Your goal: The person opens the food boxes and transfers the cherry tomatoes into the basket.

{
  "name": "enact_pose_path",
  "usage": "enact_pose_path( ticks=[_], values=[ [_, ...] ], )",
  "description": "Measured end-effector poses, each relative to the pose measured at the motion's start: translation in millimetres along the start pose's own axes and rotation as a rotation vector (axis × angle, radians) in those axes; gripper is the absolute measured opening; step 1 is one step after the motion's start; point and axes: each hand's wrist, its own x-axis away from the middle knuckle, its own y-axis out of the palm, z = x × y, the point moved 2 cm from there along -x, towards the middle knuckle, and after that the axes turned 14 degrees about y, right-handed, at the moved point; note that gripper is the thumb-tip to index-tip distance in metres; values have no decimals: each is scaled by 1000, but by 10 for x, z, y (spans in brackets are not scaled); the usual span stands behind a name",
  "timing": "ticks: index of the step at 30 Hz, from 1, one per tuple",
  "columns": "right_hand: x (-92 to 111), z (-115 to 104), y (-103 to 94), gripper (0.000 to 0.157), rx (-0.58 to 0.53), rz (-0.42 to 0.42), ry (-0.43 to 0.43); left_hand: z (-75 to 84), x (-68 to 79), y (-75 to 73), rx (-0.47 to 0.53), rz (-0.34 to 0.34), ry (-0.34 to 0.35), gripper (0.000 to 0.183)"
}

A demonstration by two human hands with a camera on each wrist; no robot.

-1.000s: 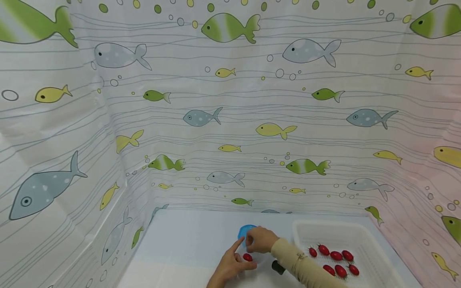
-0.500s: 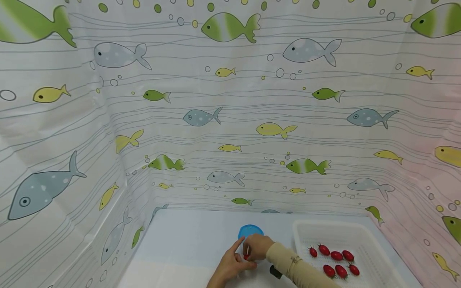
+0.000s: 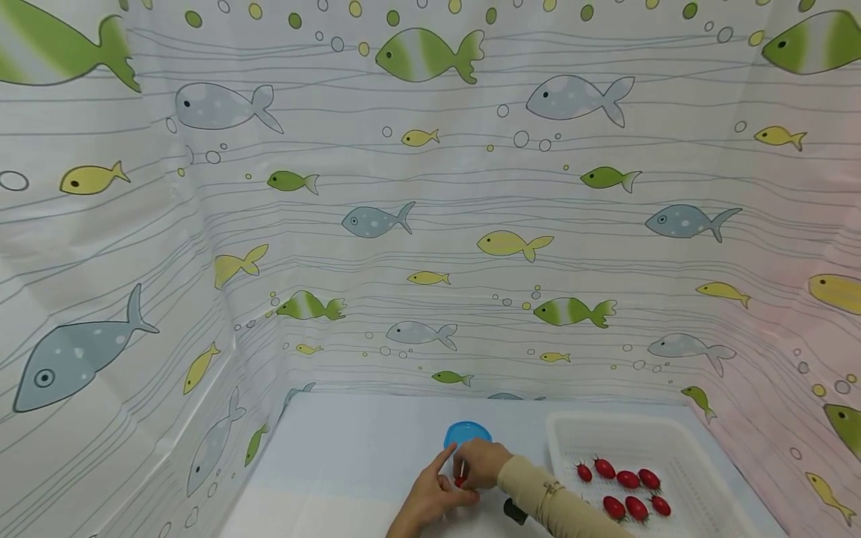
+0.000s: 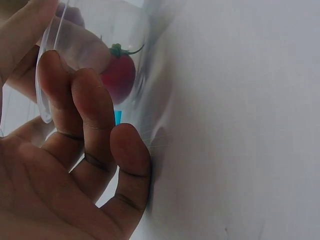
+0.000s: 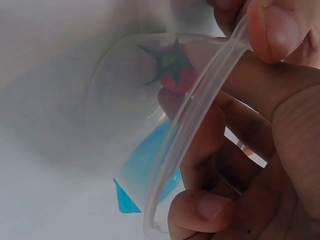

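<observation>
One cherry tomato (image 4: 119,75) sits inside a clear plastic cup (image 5: 150,110) held low over the desk (image 3: 350,463). The left hand (image 3: 430,499) has its fingers (image 4: 90,115) wrapped round the cup's wall; the right hand (image 3: 479,463) pinches its rim. Tilted this far, the tomato could roll out.

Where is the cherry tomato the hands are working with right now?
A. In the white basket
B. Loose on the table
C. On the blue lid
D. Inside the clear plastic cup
D: the cherry tomato sits inside the clear plastic cup, seen through its wall in both wrist views.
</observation>
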Motion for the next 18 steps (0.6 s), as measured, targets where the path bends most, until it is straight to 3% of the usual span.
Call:
enact_pose_path(
  ticks=[9,18],
  values=[
    [79,-27,-127,17,20,65,-79,2,6,2,-25,14,-10,97],
    [159,11,-237,21,-27,148,-186,11,11,12,-65,21,-33,95]
  ],
)
